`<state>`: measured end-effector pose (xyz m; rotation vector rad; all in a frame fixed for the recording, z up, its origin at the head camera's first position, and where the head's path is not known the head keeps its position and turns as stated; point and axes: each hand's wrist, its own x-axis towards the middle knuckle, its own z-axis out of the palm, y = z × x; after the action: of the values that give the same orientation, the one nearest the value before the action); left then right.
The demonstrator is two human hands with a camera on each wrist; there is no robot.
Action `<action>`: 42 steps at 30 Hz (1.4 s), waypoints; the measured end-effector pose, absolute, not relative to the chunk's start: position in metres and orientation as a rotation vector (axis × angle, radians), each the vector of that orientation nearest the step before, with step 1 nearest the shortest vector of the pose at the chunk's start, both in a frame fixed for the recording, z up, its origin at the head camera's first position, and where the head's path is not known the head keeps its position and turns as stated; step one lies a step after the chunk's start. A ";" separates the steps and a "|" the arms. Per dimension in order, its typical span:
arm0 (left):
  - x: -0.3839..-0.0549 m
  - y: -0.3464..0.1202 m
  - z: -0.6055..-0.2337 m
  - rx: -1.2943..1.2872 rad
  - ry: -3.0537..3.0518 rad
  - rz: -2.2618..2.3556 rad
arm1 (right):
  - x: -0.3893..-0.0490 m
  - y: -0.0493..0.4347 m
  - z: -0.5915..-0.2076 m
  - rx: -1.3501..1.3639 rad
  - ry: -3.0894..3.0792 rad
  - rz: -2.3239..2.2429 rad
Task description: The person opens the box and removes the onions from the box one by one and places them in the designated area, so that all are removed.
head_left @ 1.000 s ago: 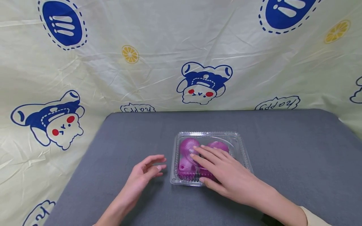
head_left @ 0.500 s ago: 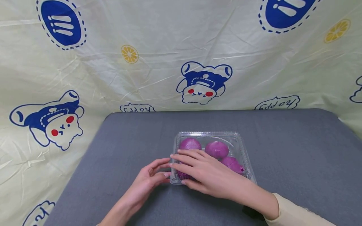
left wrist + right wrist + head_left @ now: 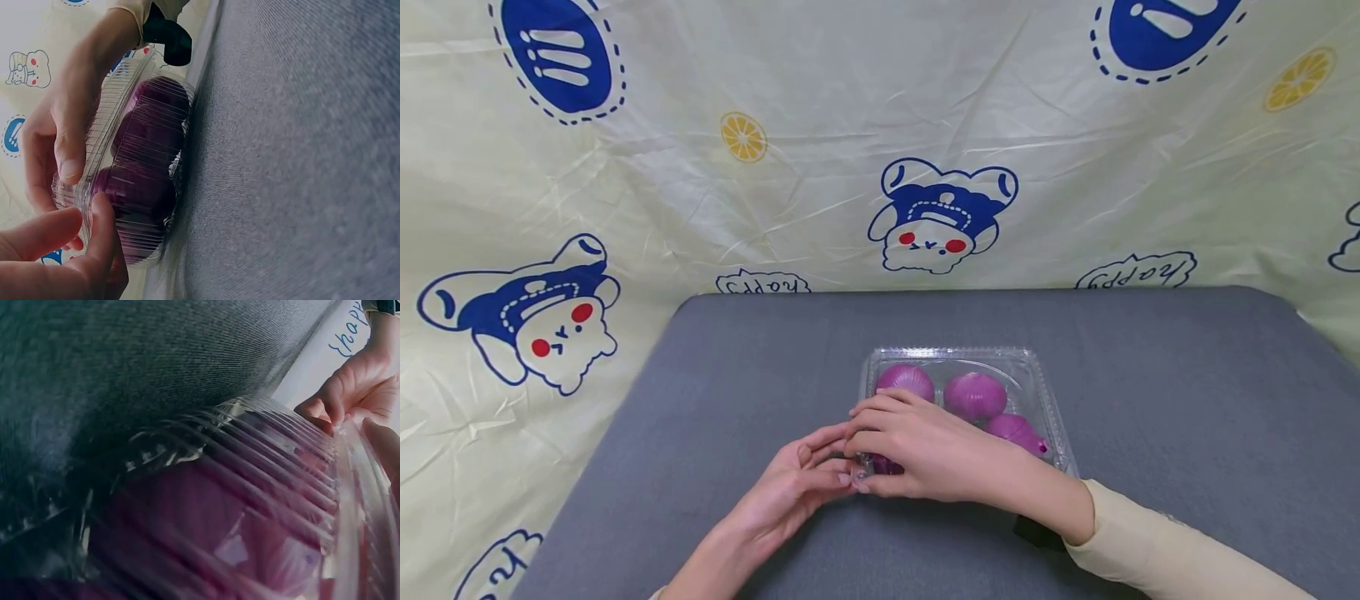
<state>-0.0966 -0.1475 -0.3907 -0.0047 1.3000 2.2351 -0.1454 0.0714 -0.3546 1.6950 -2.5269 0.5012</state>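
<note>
A clear plastic clamshell box (image 3: 1054,408) with a ribbed wall sits on the table, its lid down. Peeled purple onions (image 3: 975,396) show through it; some are hidden behind my right hand. At the near left corner my left hand (image 3: 793,487) pinches the rim between thumb and fingers. My right hand (image 3: 928,450) reaches across the lid to the same corner, thumb on the near side and fingers curled over the edge. In the left wrist view, both hands' fingertips meet closely at the box's rim (image 3: 84,194).
A grey cloth covers the table (image 3: 1172,400). Behind and to the left hangs a pale curtain (image 3: 820,192) printed with cartoon figures and orange slices. A dark device (image 3: 172,40) is strapped to the right wrist.
My right hand has slid left across the lid to the near left corner, uncovering onions on the right. My left hand has moved right to the rim. The box stays put.
</note>
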 end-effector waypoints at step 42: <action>-0.092 -0.135 -0.394 -0.076 1.260 2.304 | -0.158 0.055 -0.357 1.712 -2.520 0.737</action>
<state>-0.0924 -0.1354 -0.3938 -0.0762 1.2602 2.3038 -0.1580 0.0546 -0.3570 1.7120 -2.5198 0.7375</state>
